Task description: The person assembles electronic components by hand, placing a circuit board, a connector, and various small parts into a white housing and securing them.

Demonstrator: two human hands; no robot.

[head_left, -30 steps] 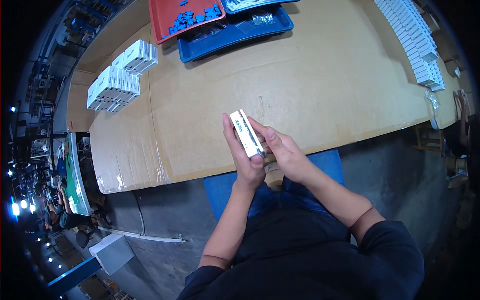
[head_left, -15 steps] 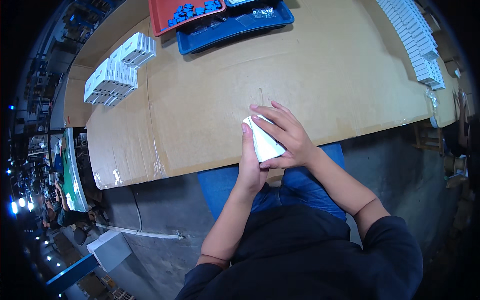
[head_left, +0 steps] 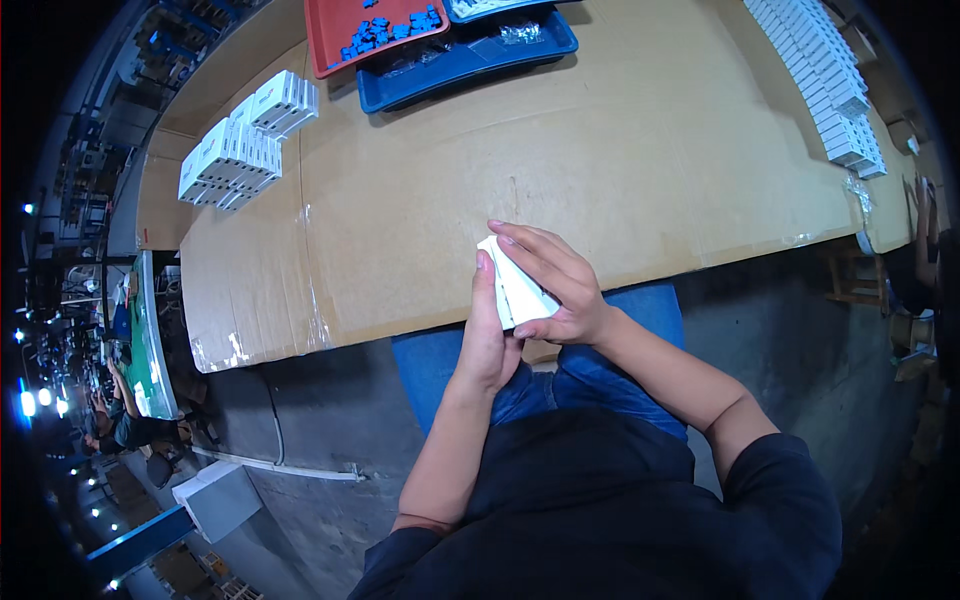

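Note:
A small white box (head_left: 520,290) is between my two hands, above the near edge of the cardboard-covered table (head_left: 420,220). My left hand (head_left: 485,330) grips its left side, the thumb lying along the edge. Over the top and right side lies my right hand (head_left: 560,285), fingers together and reaching toward the far end, thumb at the near end. The palms and fingers hide much of the box, including its underside.
Stacked white boxes (head_left: 235,150) stand at the left of the table, with long rows of white boxes (head_left: 815,75) at the far right. At the back are a red tray (head_left: 330,45) of small blue parts and a blue tray (head_left: 470,70) with clear plastic bits.
Both hands and the box have shifted slightly left in the picture. My right fingers have drawn closer together and lie flatter over the box.

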